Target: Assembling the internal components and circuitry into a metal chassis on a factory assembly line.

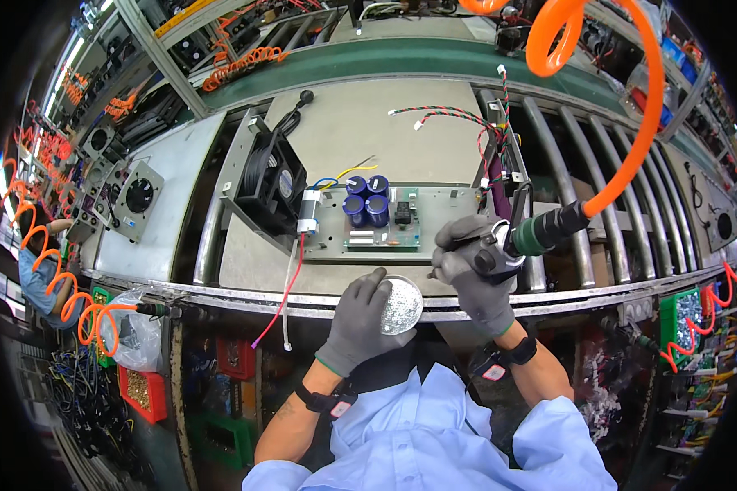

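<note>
My left hand (pixel 359 322), in a grey glove, is closed on the left side of a round dish (pixel 402 305) of small silvery pieces that look like screws. It holds the dish just in front of the bench edge. My right hand (pixel 477 274), also gloved, wraps round an air-powered driver (pixel 501 245), whose green and black end (pixel 549 230) joins an orange hose. Beyond both hands sits a metal chassis (pixel 450 200). On it are a green circuit board (pixel 405 227) with blue capacitors (pixel 367 202), and a black fan (pixel 274 182) stands at the left.
Metal rollers (pixel 577 192) run along the right. The orange coiled hose (pixel 651 90) hangs from above. Red and white wires (pixel 282 303) dangle over the front rail (pixel 303 303). A red bin (pixel 142 393) sits low on the left. A person (pixel 45 274) is at the far left.
</note>
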